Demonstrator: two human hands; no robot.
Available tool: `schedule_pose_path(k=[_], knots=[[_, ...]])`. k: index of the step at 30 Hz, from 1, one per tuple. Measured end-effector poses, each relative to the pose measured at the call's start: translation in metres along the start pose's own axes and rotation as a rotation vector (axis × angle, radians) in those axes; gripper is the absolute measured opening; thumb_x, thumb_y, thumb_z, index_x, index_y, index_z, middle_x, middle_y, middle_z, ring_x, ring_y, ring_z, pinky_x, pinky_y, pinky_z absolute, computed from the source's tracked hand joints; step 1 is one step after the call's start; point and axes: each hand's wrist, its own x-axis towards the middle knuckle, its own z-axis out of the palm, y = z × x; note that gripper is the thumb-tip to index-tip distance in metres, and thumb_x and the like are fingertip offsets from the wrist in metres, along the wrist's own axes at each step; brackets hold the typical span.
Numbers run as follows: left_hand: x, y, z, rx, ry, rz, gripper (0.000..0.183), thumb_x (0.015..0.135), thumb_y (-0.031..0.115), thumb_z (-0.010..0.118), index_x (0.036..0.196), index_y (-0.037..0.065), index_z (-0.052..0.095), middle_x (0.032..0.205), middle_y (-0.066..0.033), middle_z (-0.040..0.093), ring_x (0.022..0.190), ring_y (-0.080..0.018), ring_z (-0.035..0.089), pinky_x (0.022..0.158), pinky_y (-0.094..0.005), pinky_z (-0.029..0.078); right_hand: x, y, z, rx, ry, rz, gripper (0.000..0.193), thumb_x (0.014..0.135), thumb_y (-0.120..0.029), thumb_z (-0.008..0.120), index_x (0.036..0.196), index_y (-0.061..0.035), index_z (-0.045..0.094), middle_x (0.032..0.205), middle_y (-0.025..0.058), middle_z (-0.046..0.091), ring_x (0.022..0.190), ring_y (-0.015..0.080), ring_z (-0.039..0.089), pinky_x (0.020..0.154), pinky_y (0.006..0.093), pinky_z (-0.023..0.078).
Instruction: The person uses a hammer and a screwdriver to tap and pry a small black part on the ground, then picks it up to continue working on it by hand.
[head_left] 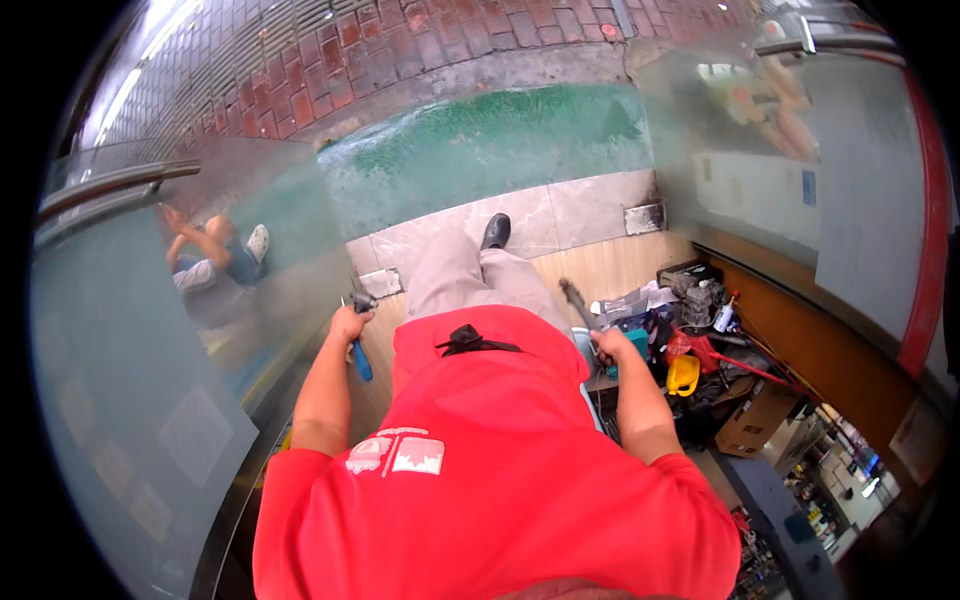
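Note:
My left hand [350, 325] is closed round a hammer with a blue handle [361, 362] and a dark metal head, held beside my left thigh. A thin metal tip also pokes up by that hand; what it belongs to I cannot make out. In my right hand [613, 345] is a long dark tool [577, 298], tilted forward and to the left; its exact kind is not clear. Both arms hang at my sides, and neither tool touches the floor. One dark shoe [496, 231] shows on the pale tiled threshold [560, 215].
Glass doors stand at left [130, 370] and right [760, 190]; a person's limbs [215, 240] show in the left glass. A cluttered pile with a yellow container [683, 375] and a cardboard box [758, 415] lies right. Ahead are a green ramp [490, 130] and brick paving [330, 70].

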Motion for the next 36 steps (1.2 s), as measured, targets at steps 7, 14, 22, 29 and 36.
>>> schedule_pose_path(k=[7,14,22,29,36], knots=[[0.068,0.149,-0.01,-0.167,-0.017,0.017,0.044,0.082,0.035,0.076,0.092,-0.007,0.064,0.071,-0.0145,0.066,0.053,-0.0231,0.066,0.052,-0.0376,0.055,0.024,-0.092,-0.162,0.014,0.177,-0.011,0.021,0.09,-0.019,0.062,0.092,0.0018,0.062,0.066,0.0103,0.06,0.048,0.0214,0.057,0.04,0.0381,0.042],[0.203,0.213,-0.015,-0.093,-0.067,-0.045,0.043,0.082,0.034,0.077,0.083,-0.005,0.062,0.069,-0.0158,0.066,0.054,-0.0258,0.067,0.053,-0.0383,0.054,0.059,-0.217,-0.286,-0.572,0.533,-0.145,0.039,0.078,-0.023,0.063,0.09,0.0138,0.067,0.079,0.0287,0.067,0.068,0.0377,0.069,0.064,0.0453,0.055],[0.257,0.362,-0.092,-0.238,0.108,-0.059,0.037,0.085,0.03,0.074,0.099,-0.003,0.066,0.075,-0.0126,0.066,0.053,-0.0217,0.065,0.05,-0.0362,0.054,0.069,-0.366,-0.38,-0.554,0.396,-0.032,0.042,0.089,-0.032,0.065,0.081,0.0095,0.066,0.068,0.0208,0.063,0.05,0.0306,0.061,0.052,0.0461,0.049],[0.302,0.517,-0.065,-0.303,0.156,-0.025,0.038,0.084,0.033,0.074,0.097,-0.001,0.065,0.072,-0.0094,0.065,0.051,-0.0201,0.063,0.049,-0.0338,0.051,0.197,-0.45,-0.474,-0.556,0.254,-0.163,0.042,0.096,-0.035,0.063,0.087,0.0058,0.064,0.055,0.0131,0.054,0.044,0.0267,0.055,0.042,0.0435,0.043],[0.395,0.654,0.105,-0.665,0.085,0.019,0.039,0.085,0.034,0.076,0.102,0.002,0.063,0.07,-0.0031,0.06,0.05,-0.0135,0.054,0.046,-0.0307,0.045,0.347,-0.575,-0.535,-0.972,0.255,-0.081,0.036,0.092,-0.032,0.064,0.116,-0.006,0.069,0.123,0.015,0.066,0.115,0.032,0.064,0.095,0.042,0.052]])
